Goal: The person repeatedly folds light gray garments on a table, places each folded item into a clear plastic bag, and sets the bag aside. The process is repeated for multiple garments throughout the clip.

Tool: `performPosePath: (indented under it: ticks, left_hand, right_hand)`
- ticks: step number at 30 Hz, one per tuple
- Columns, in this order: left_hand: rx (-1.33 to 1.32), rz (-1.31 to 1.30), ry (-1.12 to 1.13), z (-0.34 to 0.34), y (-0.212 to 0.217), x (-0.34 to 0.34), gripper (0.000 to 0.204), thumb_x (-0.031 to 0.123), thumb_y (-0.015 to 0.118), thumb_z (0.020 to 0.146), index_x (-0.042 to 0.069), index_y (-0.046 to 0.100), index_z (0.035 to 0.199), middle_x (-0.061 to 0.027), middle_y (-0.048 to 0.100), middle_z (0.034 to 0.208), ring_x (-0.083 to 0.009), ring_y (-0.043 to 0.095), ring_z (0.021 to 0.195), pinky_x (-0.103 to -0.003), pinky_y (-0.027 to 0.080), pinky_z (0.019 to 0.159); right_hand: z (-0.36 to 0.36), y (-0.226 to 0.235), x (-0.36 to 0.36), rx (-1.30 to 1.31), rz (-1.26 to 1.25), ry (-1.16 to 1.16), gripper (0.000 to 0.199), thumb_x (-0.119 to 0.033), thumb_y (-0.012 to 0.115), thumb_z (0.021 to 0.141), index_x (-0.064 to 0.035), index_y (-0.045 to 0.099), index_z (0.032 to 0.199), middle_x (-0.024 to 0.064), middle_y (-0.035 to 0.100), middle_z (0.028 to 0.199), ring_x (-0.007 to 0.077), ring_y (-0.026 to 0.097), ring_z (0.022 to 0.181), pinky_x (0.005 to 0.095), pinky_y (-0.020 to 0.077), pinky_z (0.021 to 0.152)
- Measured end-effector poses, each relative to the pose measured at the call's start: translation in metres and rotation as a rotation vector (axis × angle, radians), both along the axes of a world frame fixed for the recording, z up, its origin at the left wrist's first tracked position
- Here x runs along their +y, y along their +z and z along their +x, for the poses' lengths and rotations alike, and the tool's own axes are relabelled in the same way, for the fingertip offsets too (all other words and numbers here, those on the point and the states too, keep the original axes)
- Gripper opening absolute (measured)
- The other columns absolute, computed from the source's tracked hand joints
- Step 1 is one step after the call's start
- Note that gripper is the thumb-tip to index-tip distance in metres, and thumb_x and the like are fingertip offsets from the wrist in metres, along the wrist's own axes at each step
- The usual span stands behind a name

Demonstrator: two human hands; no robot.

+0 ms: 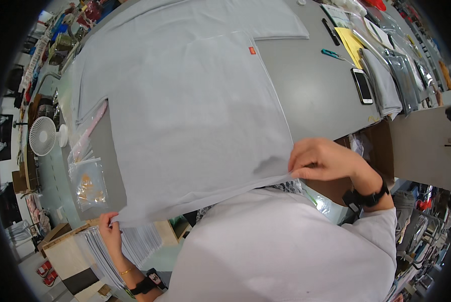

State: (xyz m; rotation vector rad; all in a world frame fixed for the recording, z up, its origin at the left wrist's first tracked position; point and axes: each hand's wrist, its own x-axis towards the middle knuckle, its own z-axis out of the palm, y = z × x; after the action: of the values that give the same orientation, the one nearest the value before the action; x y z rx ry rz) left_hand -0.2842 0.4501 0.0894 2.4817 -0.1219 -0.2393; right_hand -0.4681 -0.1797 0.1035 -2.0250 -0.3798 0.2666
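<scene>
A light grey T-shirt (185, 110) lies spread over the table, its sleeves toward the far side and its hem along the near edge. A small red tag (252, 51) shows on its right part. My right hand (318, 160) is closed on the right hem corner, thumb and fingers pinching the cloth. At the opposite hem corner, my left hand (110, 232) pinches the fabric too, just off the table's near left edge. Between both hands the hem stretches in a slightly rumpled line against my body.
On the grey table (306, 85) at the right lie a phone (362, 86), small teal snips (332, 53), a black marker (330, 31) and folded grey cloth (379, 83). Clear plastic bags (88, 183) rest at the left edge, near a white fan (43, 136). A cardboard box (379, 151) stands below right.
</scene>
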Motion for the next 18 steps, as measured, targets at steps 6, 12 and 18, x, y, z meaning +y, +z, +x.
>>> performPosePath:
  ticks: [6,12,18]
  left_hand:
    - [-0.020,0.251,-0.592,0.074,-0.020,-0.085,0.057,0.007,0.079,0.076,0.005,0.062,0.130,-0.0099,0.058,0.113,-0.0229,0.059,0.100,-0.034,0.049,0.087]
    - [-0.004,0.012,-0.688,0.187,-0.029,-0.261,0.045,0.014,0.077,0.088,0.004,0.063,0.129,-0.0073,0.061,0.124,-0.0231,0.062,0.112,-0.035,0.050,0.093]
    - [-0.469,-0.224,-0.926,0.232,-0.050,-0.416,0.047,0.012,0.073,0.090,0.007,0.059,0.134,-0.0060,0.061,0.127,-0.0240,0.060,0.115,-0.034,0.051,0.096]
  right_hand:
    - [0.146,-0.069,-0.062,0.049,-0.389,-0.622,0.033,-0.034,0.069,0.098,-0.0013,0.073,0.100,0.0079,0.070,0.084,0.0172,0.062,0.080,0.0335,0.0507,0.074]
    - [0.275,-0.126,-0.100,-0.063,-0.524,-0.986,0.036,-0.036,0.073,0.094,-0.0032,0.073,0.108,0.0119,0.072,0.101,0.0255,0.068,0.096,0.0379,0.0530,0.081]
    - [0.261,-0.093,-0.052,-0.663,-0.602,-0.853,0.018,-0.019,0.075,0.085,-0.0049,0.069,0.094,0.0053,0.067,0.094,0.0292,0.063,0.088,0.0373,0.0505,0.077]
